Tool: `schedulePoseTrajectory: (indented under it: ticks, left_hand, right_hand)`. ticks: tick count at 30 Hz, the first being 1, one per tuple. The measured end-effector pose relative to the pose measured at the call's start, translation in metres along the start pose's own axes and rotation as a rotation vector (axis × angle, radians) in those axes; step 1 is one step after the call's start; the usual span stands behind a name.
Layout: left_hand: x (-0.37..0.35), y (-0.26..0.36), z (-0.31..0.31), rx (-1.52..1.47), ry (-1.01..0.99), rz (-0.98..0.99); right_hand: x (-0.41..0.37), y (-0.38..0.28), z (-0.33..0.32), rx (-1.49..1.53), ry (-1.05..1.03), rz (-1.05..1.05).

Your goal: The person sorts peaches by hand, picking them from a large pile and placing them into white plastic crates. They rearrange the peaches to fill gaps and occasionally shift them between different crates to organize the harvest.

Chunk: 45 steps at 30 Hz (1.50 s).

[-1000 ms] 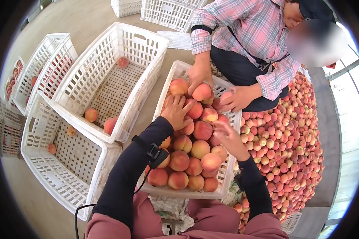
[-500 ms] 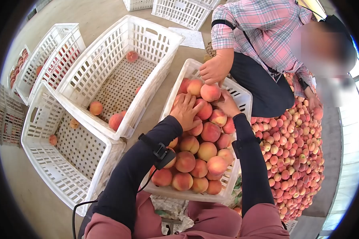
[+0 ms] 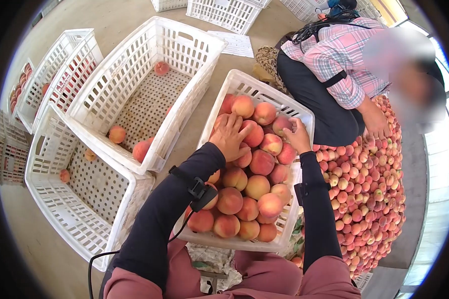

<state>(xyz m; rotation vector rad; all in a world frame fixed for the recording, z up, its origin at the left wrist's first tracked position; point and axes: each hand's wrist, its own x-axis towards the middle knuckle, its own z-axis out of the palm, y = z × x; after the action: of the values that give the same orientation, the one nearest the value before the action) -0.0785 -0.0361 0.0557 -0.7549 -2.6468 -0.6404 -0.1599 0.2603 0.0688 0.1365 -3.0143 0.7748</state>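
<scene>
A white slatted crate [image 3: 297, 187] in front of me holds many red and yellow peaches [image 3: 230, 201]. On the crate's left side, my left hand [image 3: 228, 137] rests on the fruit with its fingers spread and curved, against a peach [image 3: 253, 134]. My right hand [image 3: 298, 137] has its fingertips and thumb on another peach [image 3: 281, 125] near the crate's right edge. The undersides of both hands are hidden.
At left, two white crates [image 3: 197, 57] [image 3: 82, 230] hold a few peaches each. A large heap of peaches [image 3: 364, 199] lies to the right. Beside it kneels a person in a plaid shirt [image 3: 341, 62], a hand [image 3: 375, 119] on the heap. More crates [image 3: 224, 16] stand behind.
My right hand has drawn back toward the right edge and now grips a peach. The other person's hand has left my crate and gone to the heap. My left hand has barely moved.
</scene>
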Motion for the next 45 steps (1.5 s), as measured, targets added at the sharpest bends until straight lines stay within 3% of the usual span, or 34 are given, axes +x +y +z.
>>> schedulePoseTrajectory:
  ticks: [2,5,6,8,10,12,14,16,18,20,22,24,25,26,28,29,31,32,33,34,36,40,42,44,45]
  left_hand:
    - [0.000,-0.002,0.002,0.016,0.040,0.009]
    - [0.002,0.000,-0.003,0.022,-0.015,-0.015]
    - [0.002,0.001,-0.005,0.011,-0.028,-0.018]
    - [0.002,0.000,-0.002,0.004,-0.048,-0.015]
    - [0.001,-0.004,0.007,0.039,0.117,0.055]
    - [0.001,-0.004,0.007,0.041,0.101,0.053]
    - [0.002,-0.002,0.001,0.045,0.088,0.046]
    - [0.003,0.001,-0.007,-0.032,-0.043,-0.017]
    - [0.003,0.000,-0.007,-0.017,0.003,-0.003]
    - [0.003,0.001,-0.010,-0.023,-0.046,-0.007]
    - [0.012,-0.005,-0.008,-0.033,-0.073,-0.014]
    - [0.022,-0.017,-0.014,0.053,0.029,0.132]
    - [0.028,-0.023,-0.016,0.035,-0.101,0.088]
    - [0.028,-0.024,-0.017,0.031,-0.091,0.081]
    - [0.029,-0.026,-0.026,0.069,-0.309,0.081]
    - [0.029,-0.028,-0.026,0.073,-0.333,0.080]
    - [0.027,-0.029,-0.022,0.091,-0.292,0.073]
    - [0.025,-0.029,-0.018,0.104,-0.249,0.071]
    - [0.023,-0.030,-0.015,0.110,-0.218,0.082]
    - [0.024,-0.031,-0.016,0.109,-0.219,0.084]
    - [0.027,-0.032,-0.017,0.047,-0.278,0.100]
    - [0.024,-0.034,-0.011,0.035,-0.220,0.126]
    - [0.024,-0.033,-0.011,0.037,-0.222,0.122]
    - [0.023,-0.032,-0.011,0.034,-0.222,0.124]
    - [0.024,-0.033,-0.012,0.033,-0.224,0.125]
  right_hand:
    - [-0.003,-0.012,0.001,0.017,0.014,-0.015]
    - [0.002,-0.039,0.014,-0.011,0.147,-0.288]
    - [0.004,-0.056,0.018,-0.007,0.142,-0.291]
    - [0.014,-0.087,0.025,0.079,0.013,-0.290]
    - [0.039,-0.089,0.052,0.100,-0.076,-0.264]
    - [0.047,-0.110,0.066,0.122,-0.166,-0.242]
    - [0.045,-0.151,0.057,-0.339,-0.152,-0.084]
    - [0.055,-0.154,0.063,-0.215,-0.201,-0.112]
    - [0.058,-0.158,0.067,0.900,-0.490,-0.158]
    - [0.065,-0.158,0.097,0.795,-0.375,-0.149]
    - [0.060,-0.173,0.078,0.871,-0.336,-0.052]
    - [0.060,-0.180,0.070,0.873,-0.448,0.145]
    - [0.058,-0.182,0.065,0.867,-0.473,0.133]
    - [0.058,-0.181,0.063,0.856,-0.478,0.130]
    - [0.062,-0.170,0.066,1.050,-0.476,0.062]
    - [0.062,-0.159,0.064,1.041,-0.388,-0.031]
    - [0.064,-0.135,0.049,0.955,-0.141,-0.171]
    - [0.066,-0.112,0.046,0.672,0.021,-0.132]
    - [0.057,-0.113,0.024,0.181,0.067,0.046]
    - [0.053,-0.106,0.023,0.181,0.069,0.048]
    - [0.047,-0.090,0.024,-0.439,-0.130,0.156]
    - [0.046,-0.084,0.041,-0.398,-0.019,0.069]
    - [0.050,-0.079,0.036,0.728,-0.187,0.069]
    - [0.052,-0.076,0.043,0.805,-0.187,0.082]
    - [0.050,-0.078,0.042,0.918,-0.121,0.227]
